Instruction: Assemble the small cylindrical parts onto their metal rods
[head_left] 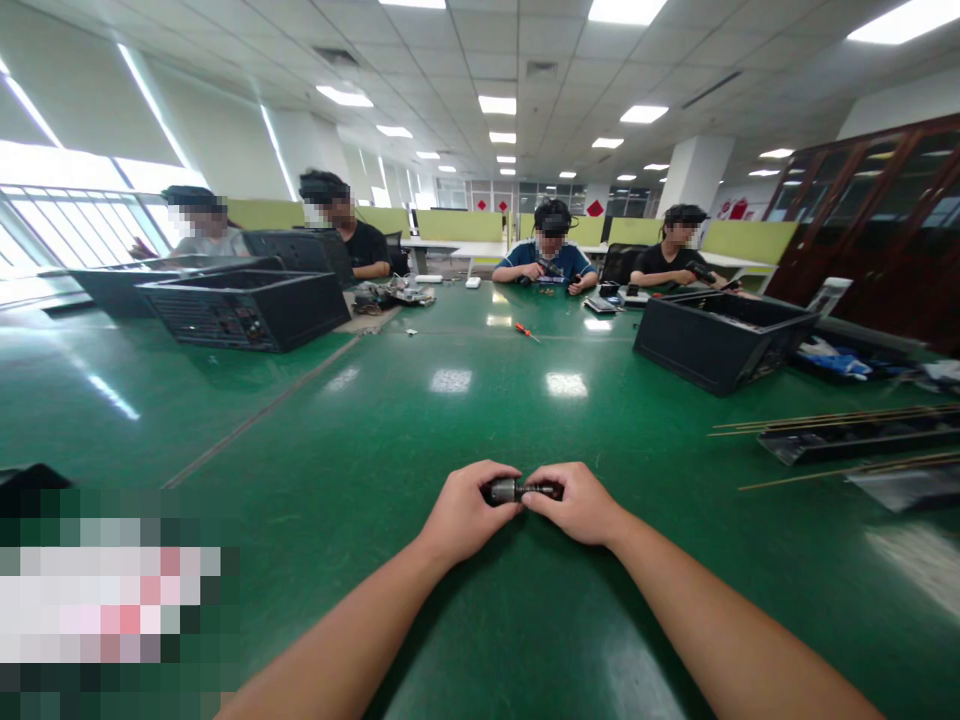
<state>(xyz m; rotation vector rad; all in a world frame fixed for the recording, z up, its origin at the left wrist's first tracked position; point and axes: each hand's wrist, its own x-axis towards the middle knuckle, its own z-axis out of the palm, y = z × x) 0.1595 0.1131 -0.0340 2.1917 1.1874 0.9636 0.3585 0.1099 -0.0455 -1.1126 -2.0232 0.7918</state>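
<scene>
Both hands meet over the green table, closed around a short dark metal cylindrical part (505, 490). My left hand (466, 508) grips its thicker, grey, smooth-sided end between thumb and fingers. At the other end, my right hand (581, 503) pinches a thinner, ridged, dark shaft (551, 490) in line with the cylinder. Whether the two pieces are joined or only touching I cannot tell, and the fingers cover both outer ends.
The green table (360, 540) stretches ahead. An orange screwdriver (525, 330) lies beyond my hands. Black computer cases stand at left (247, 310) and right (720, 335). Thin brass-coloured rods (825, 425) and a dark channel lie at right. Several people sit across the table.
</scene>
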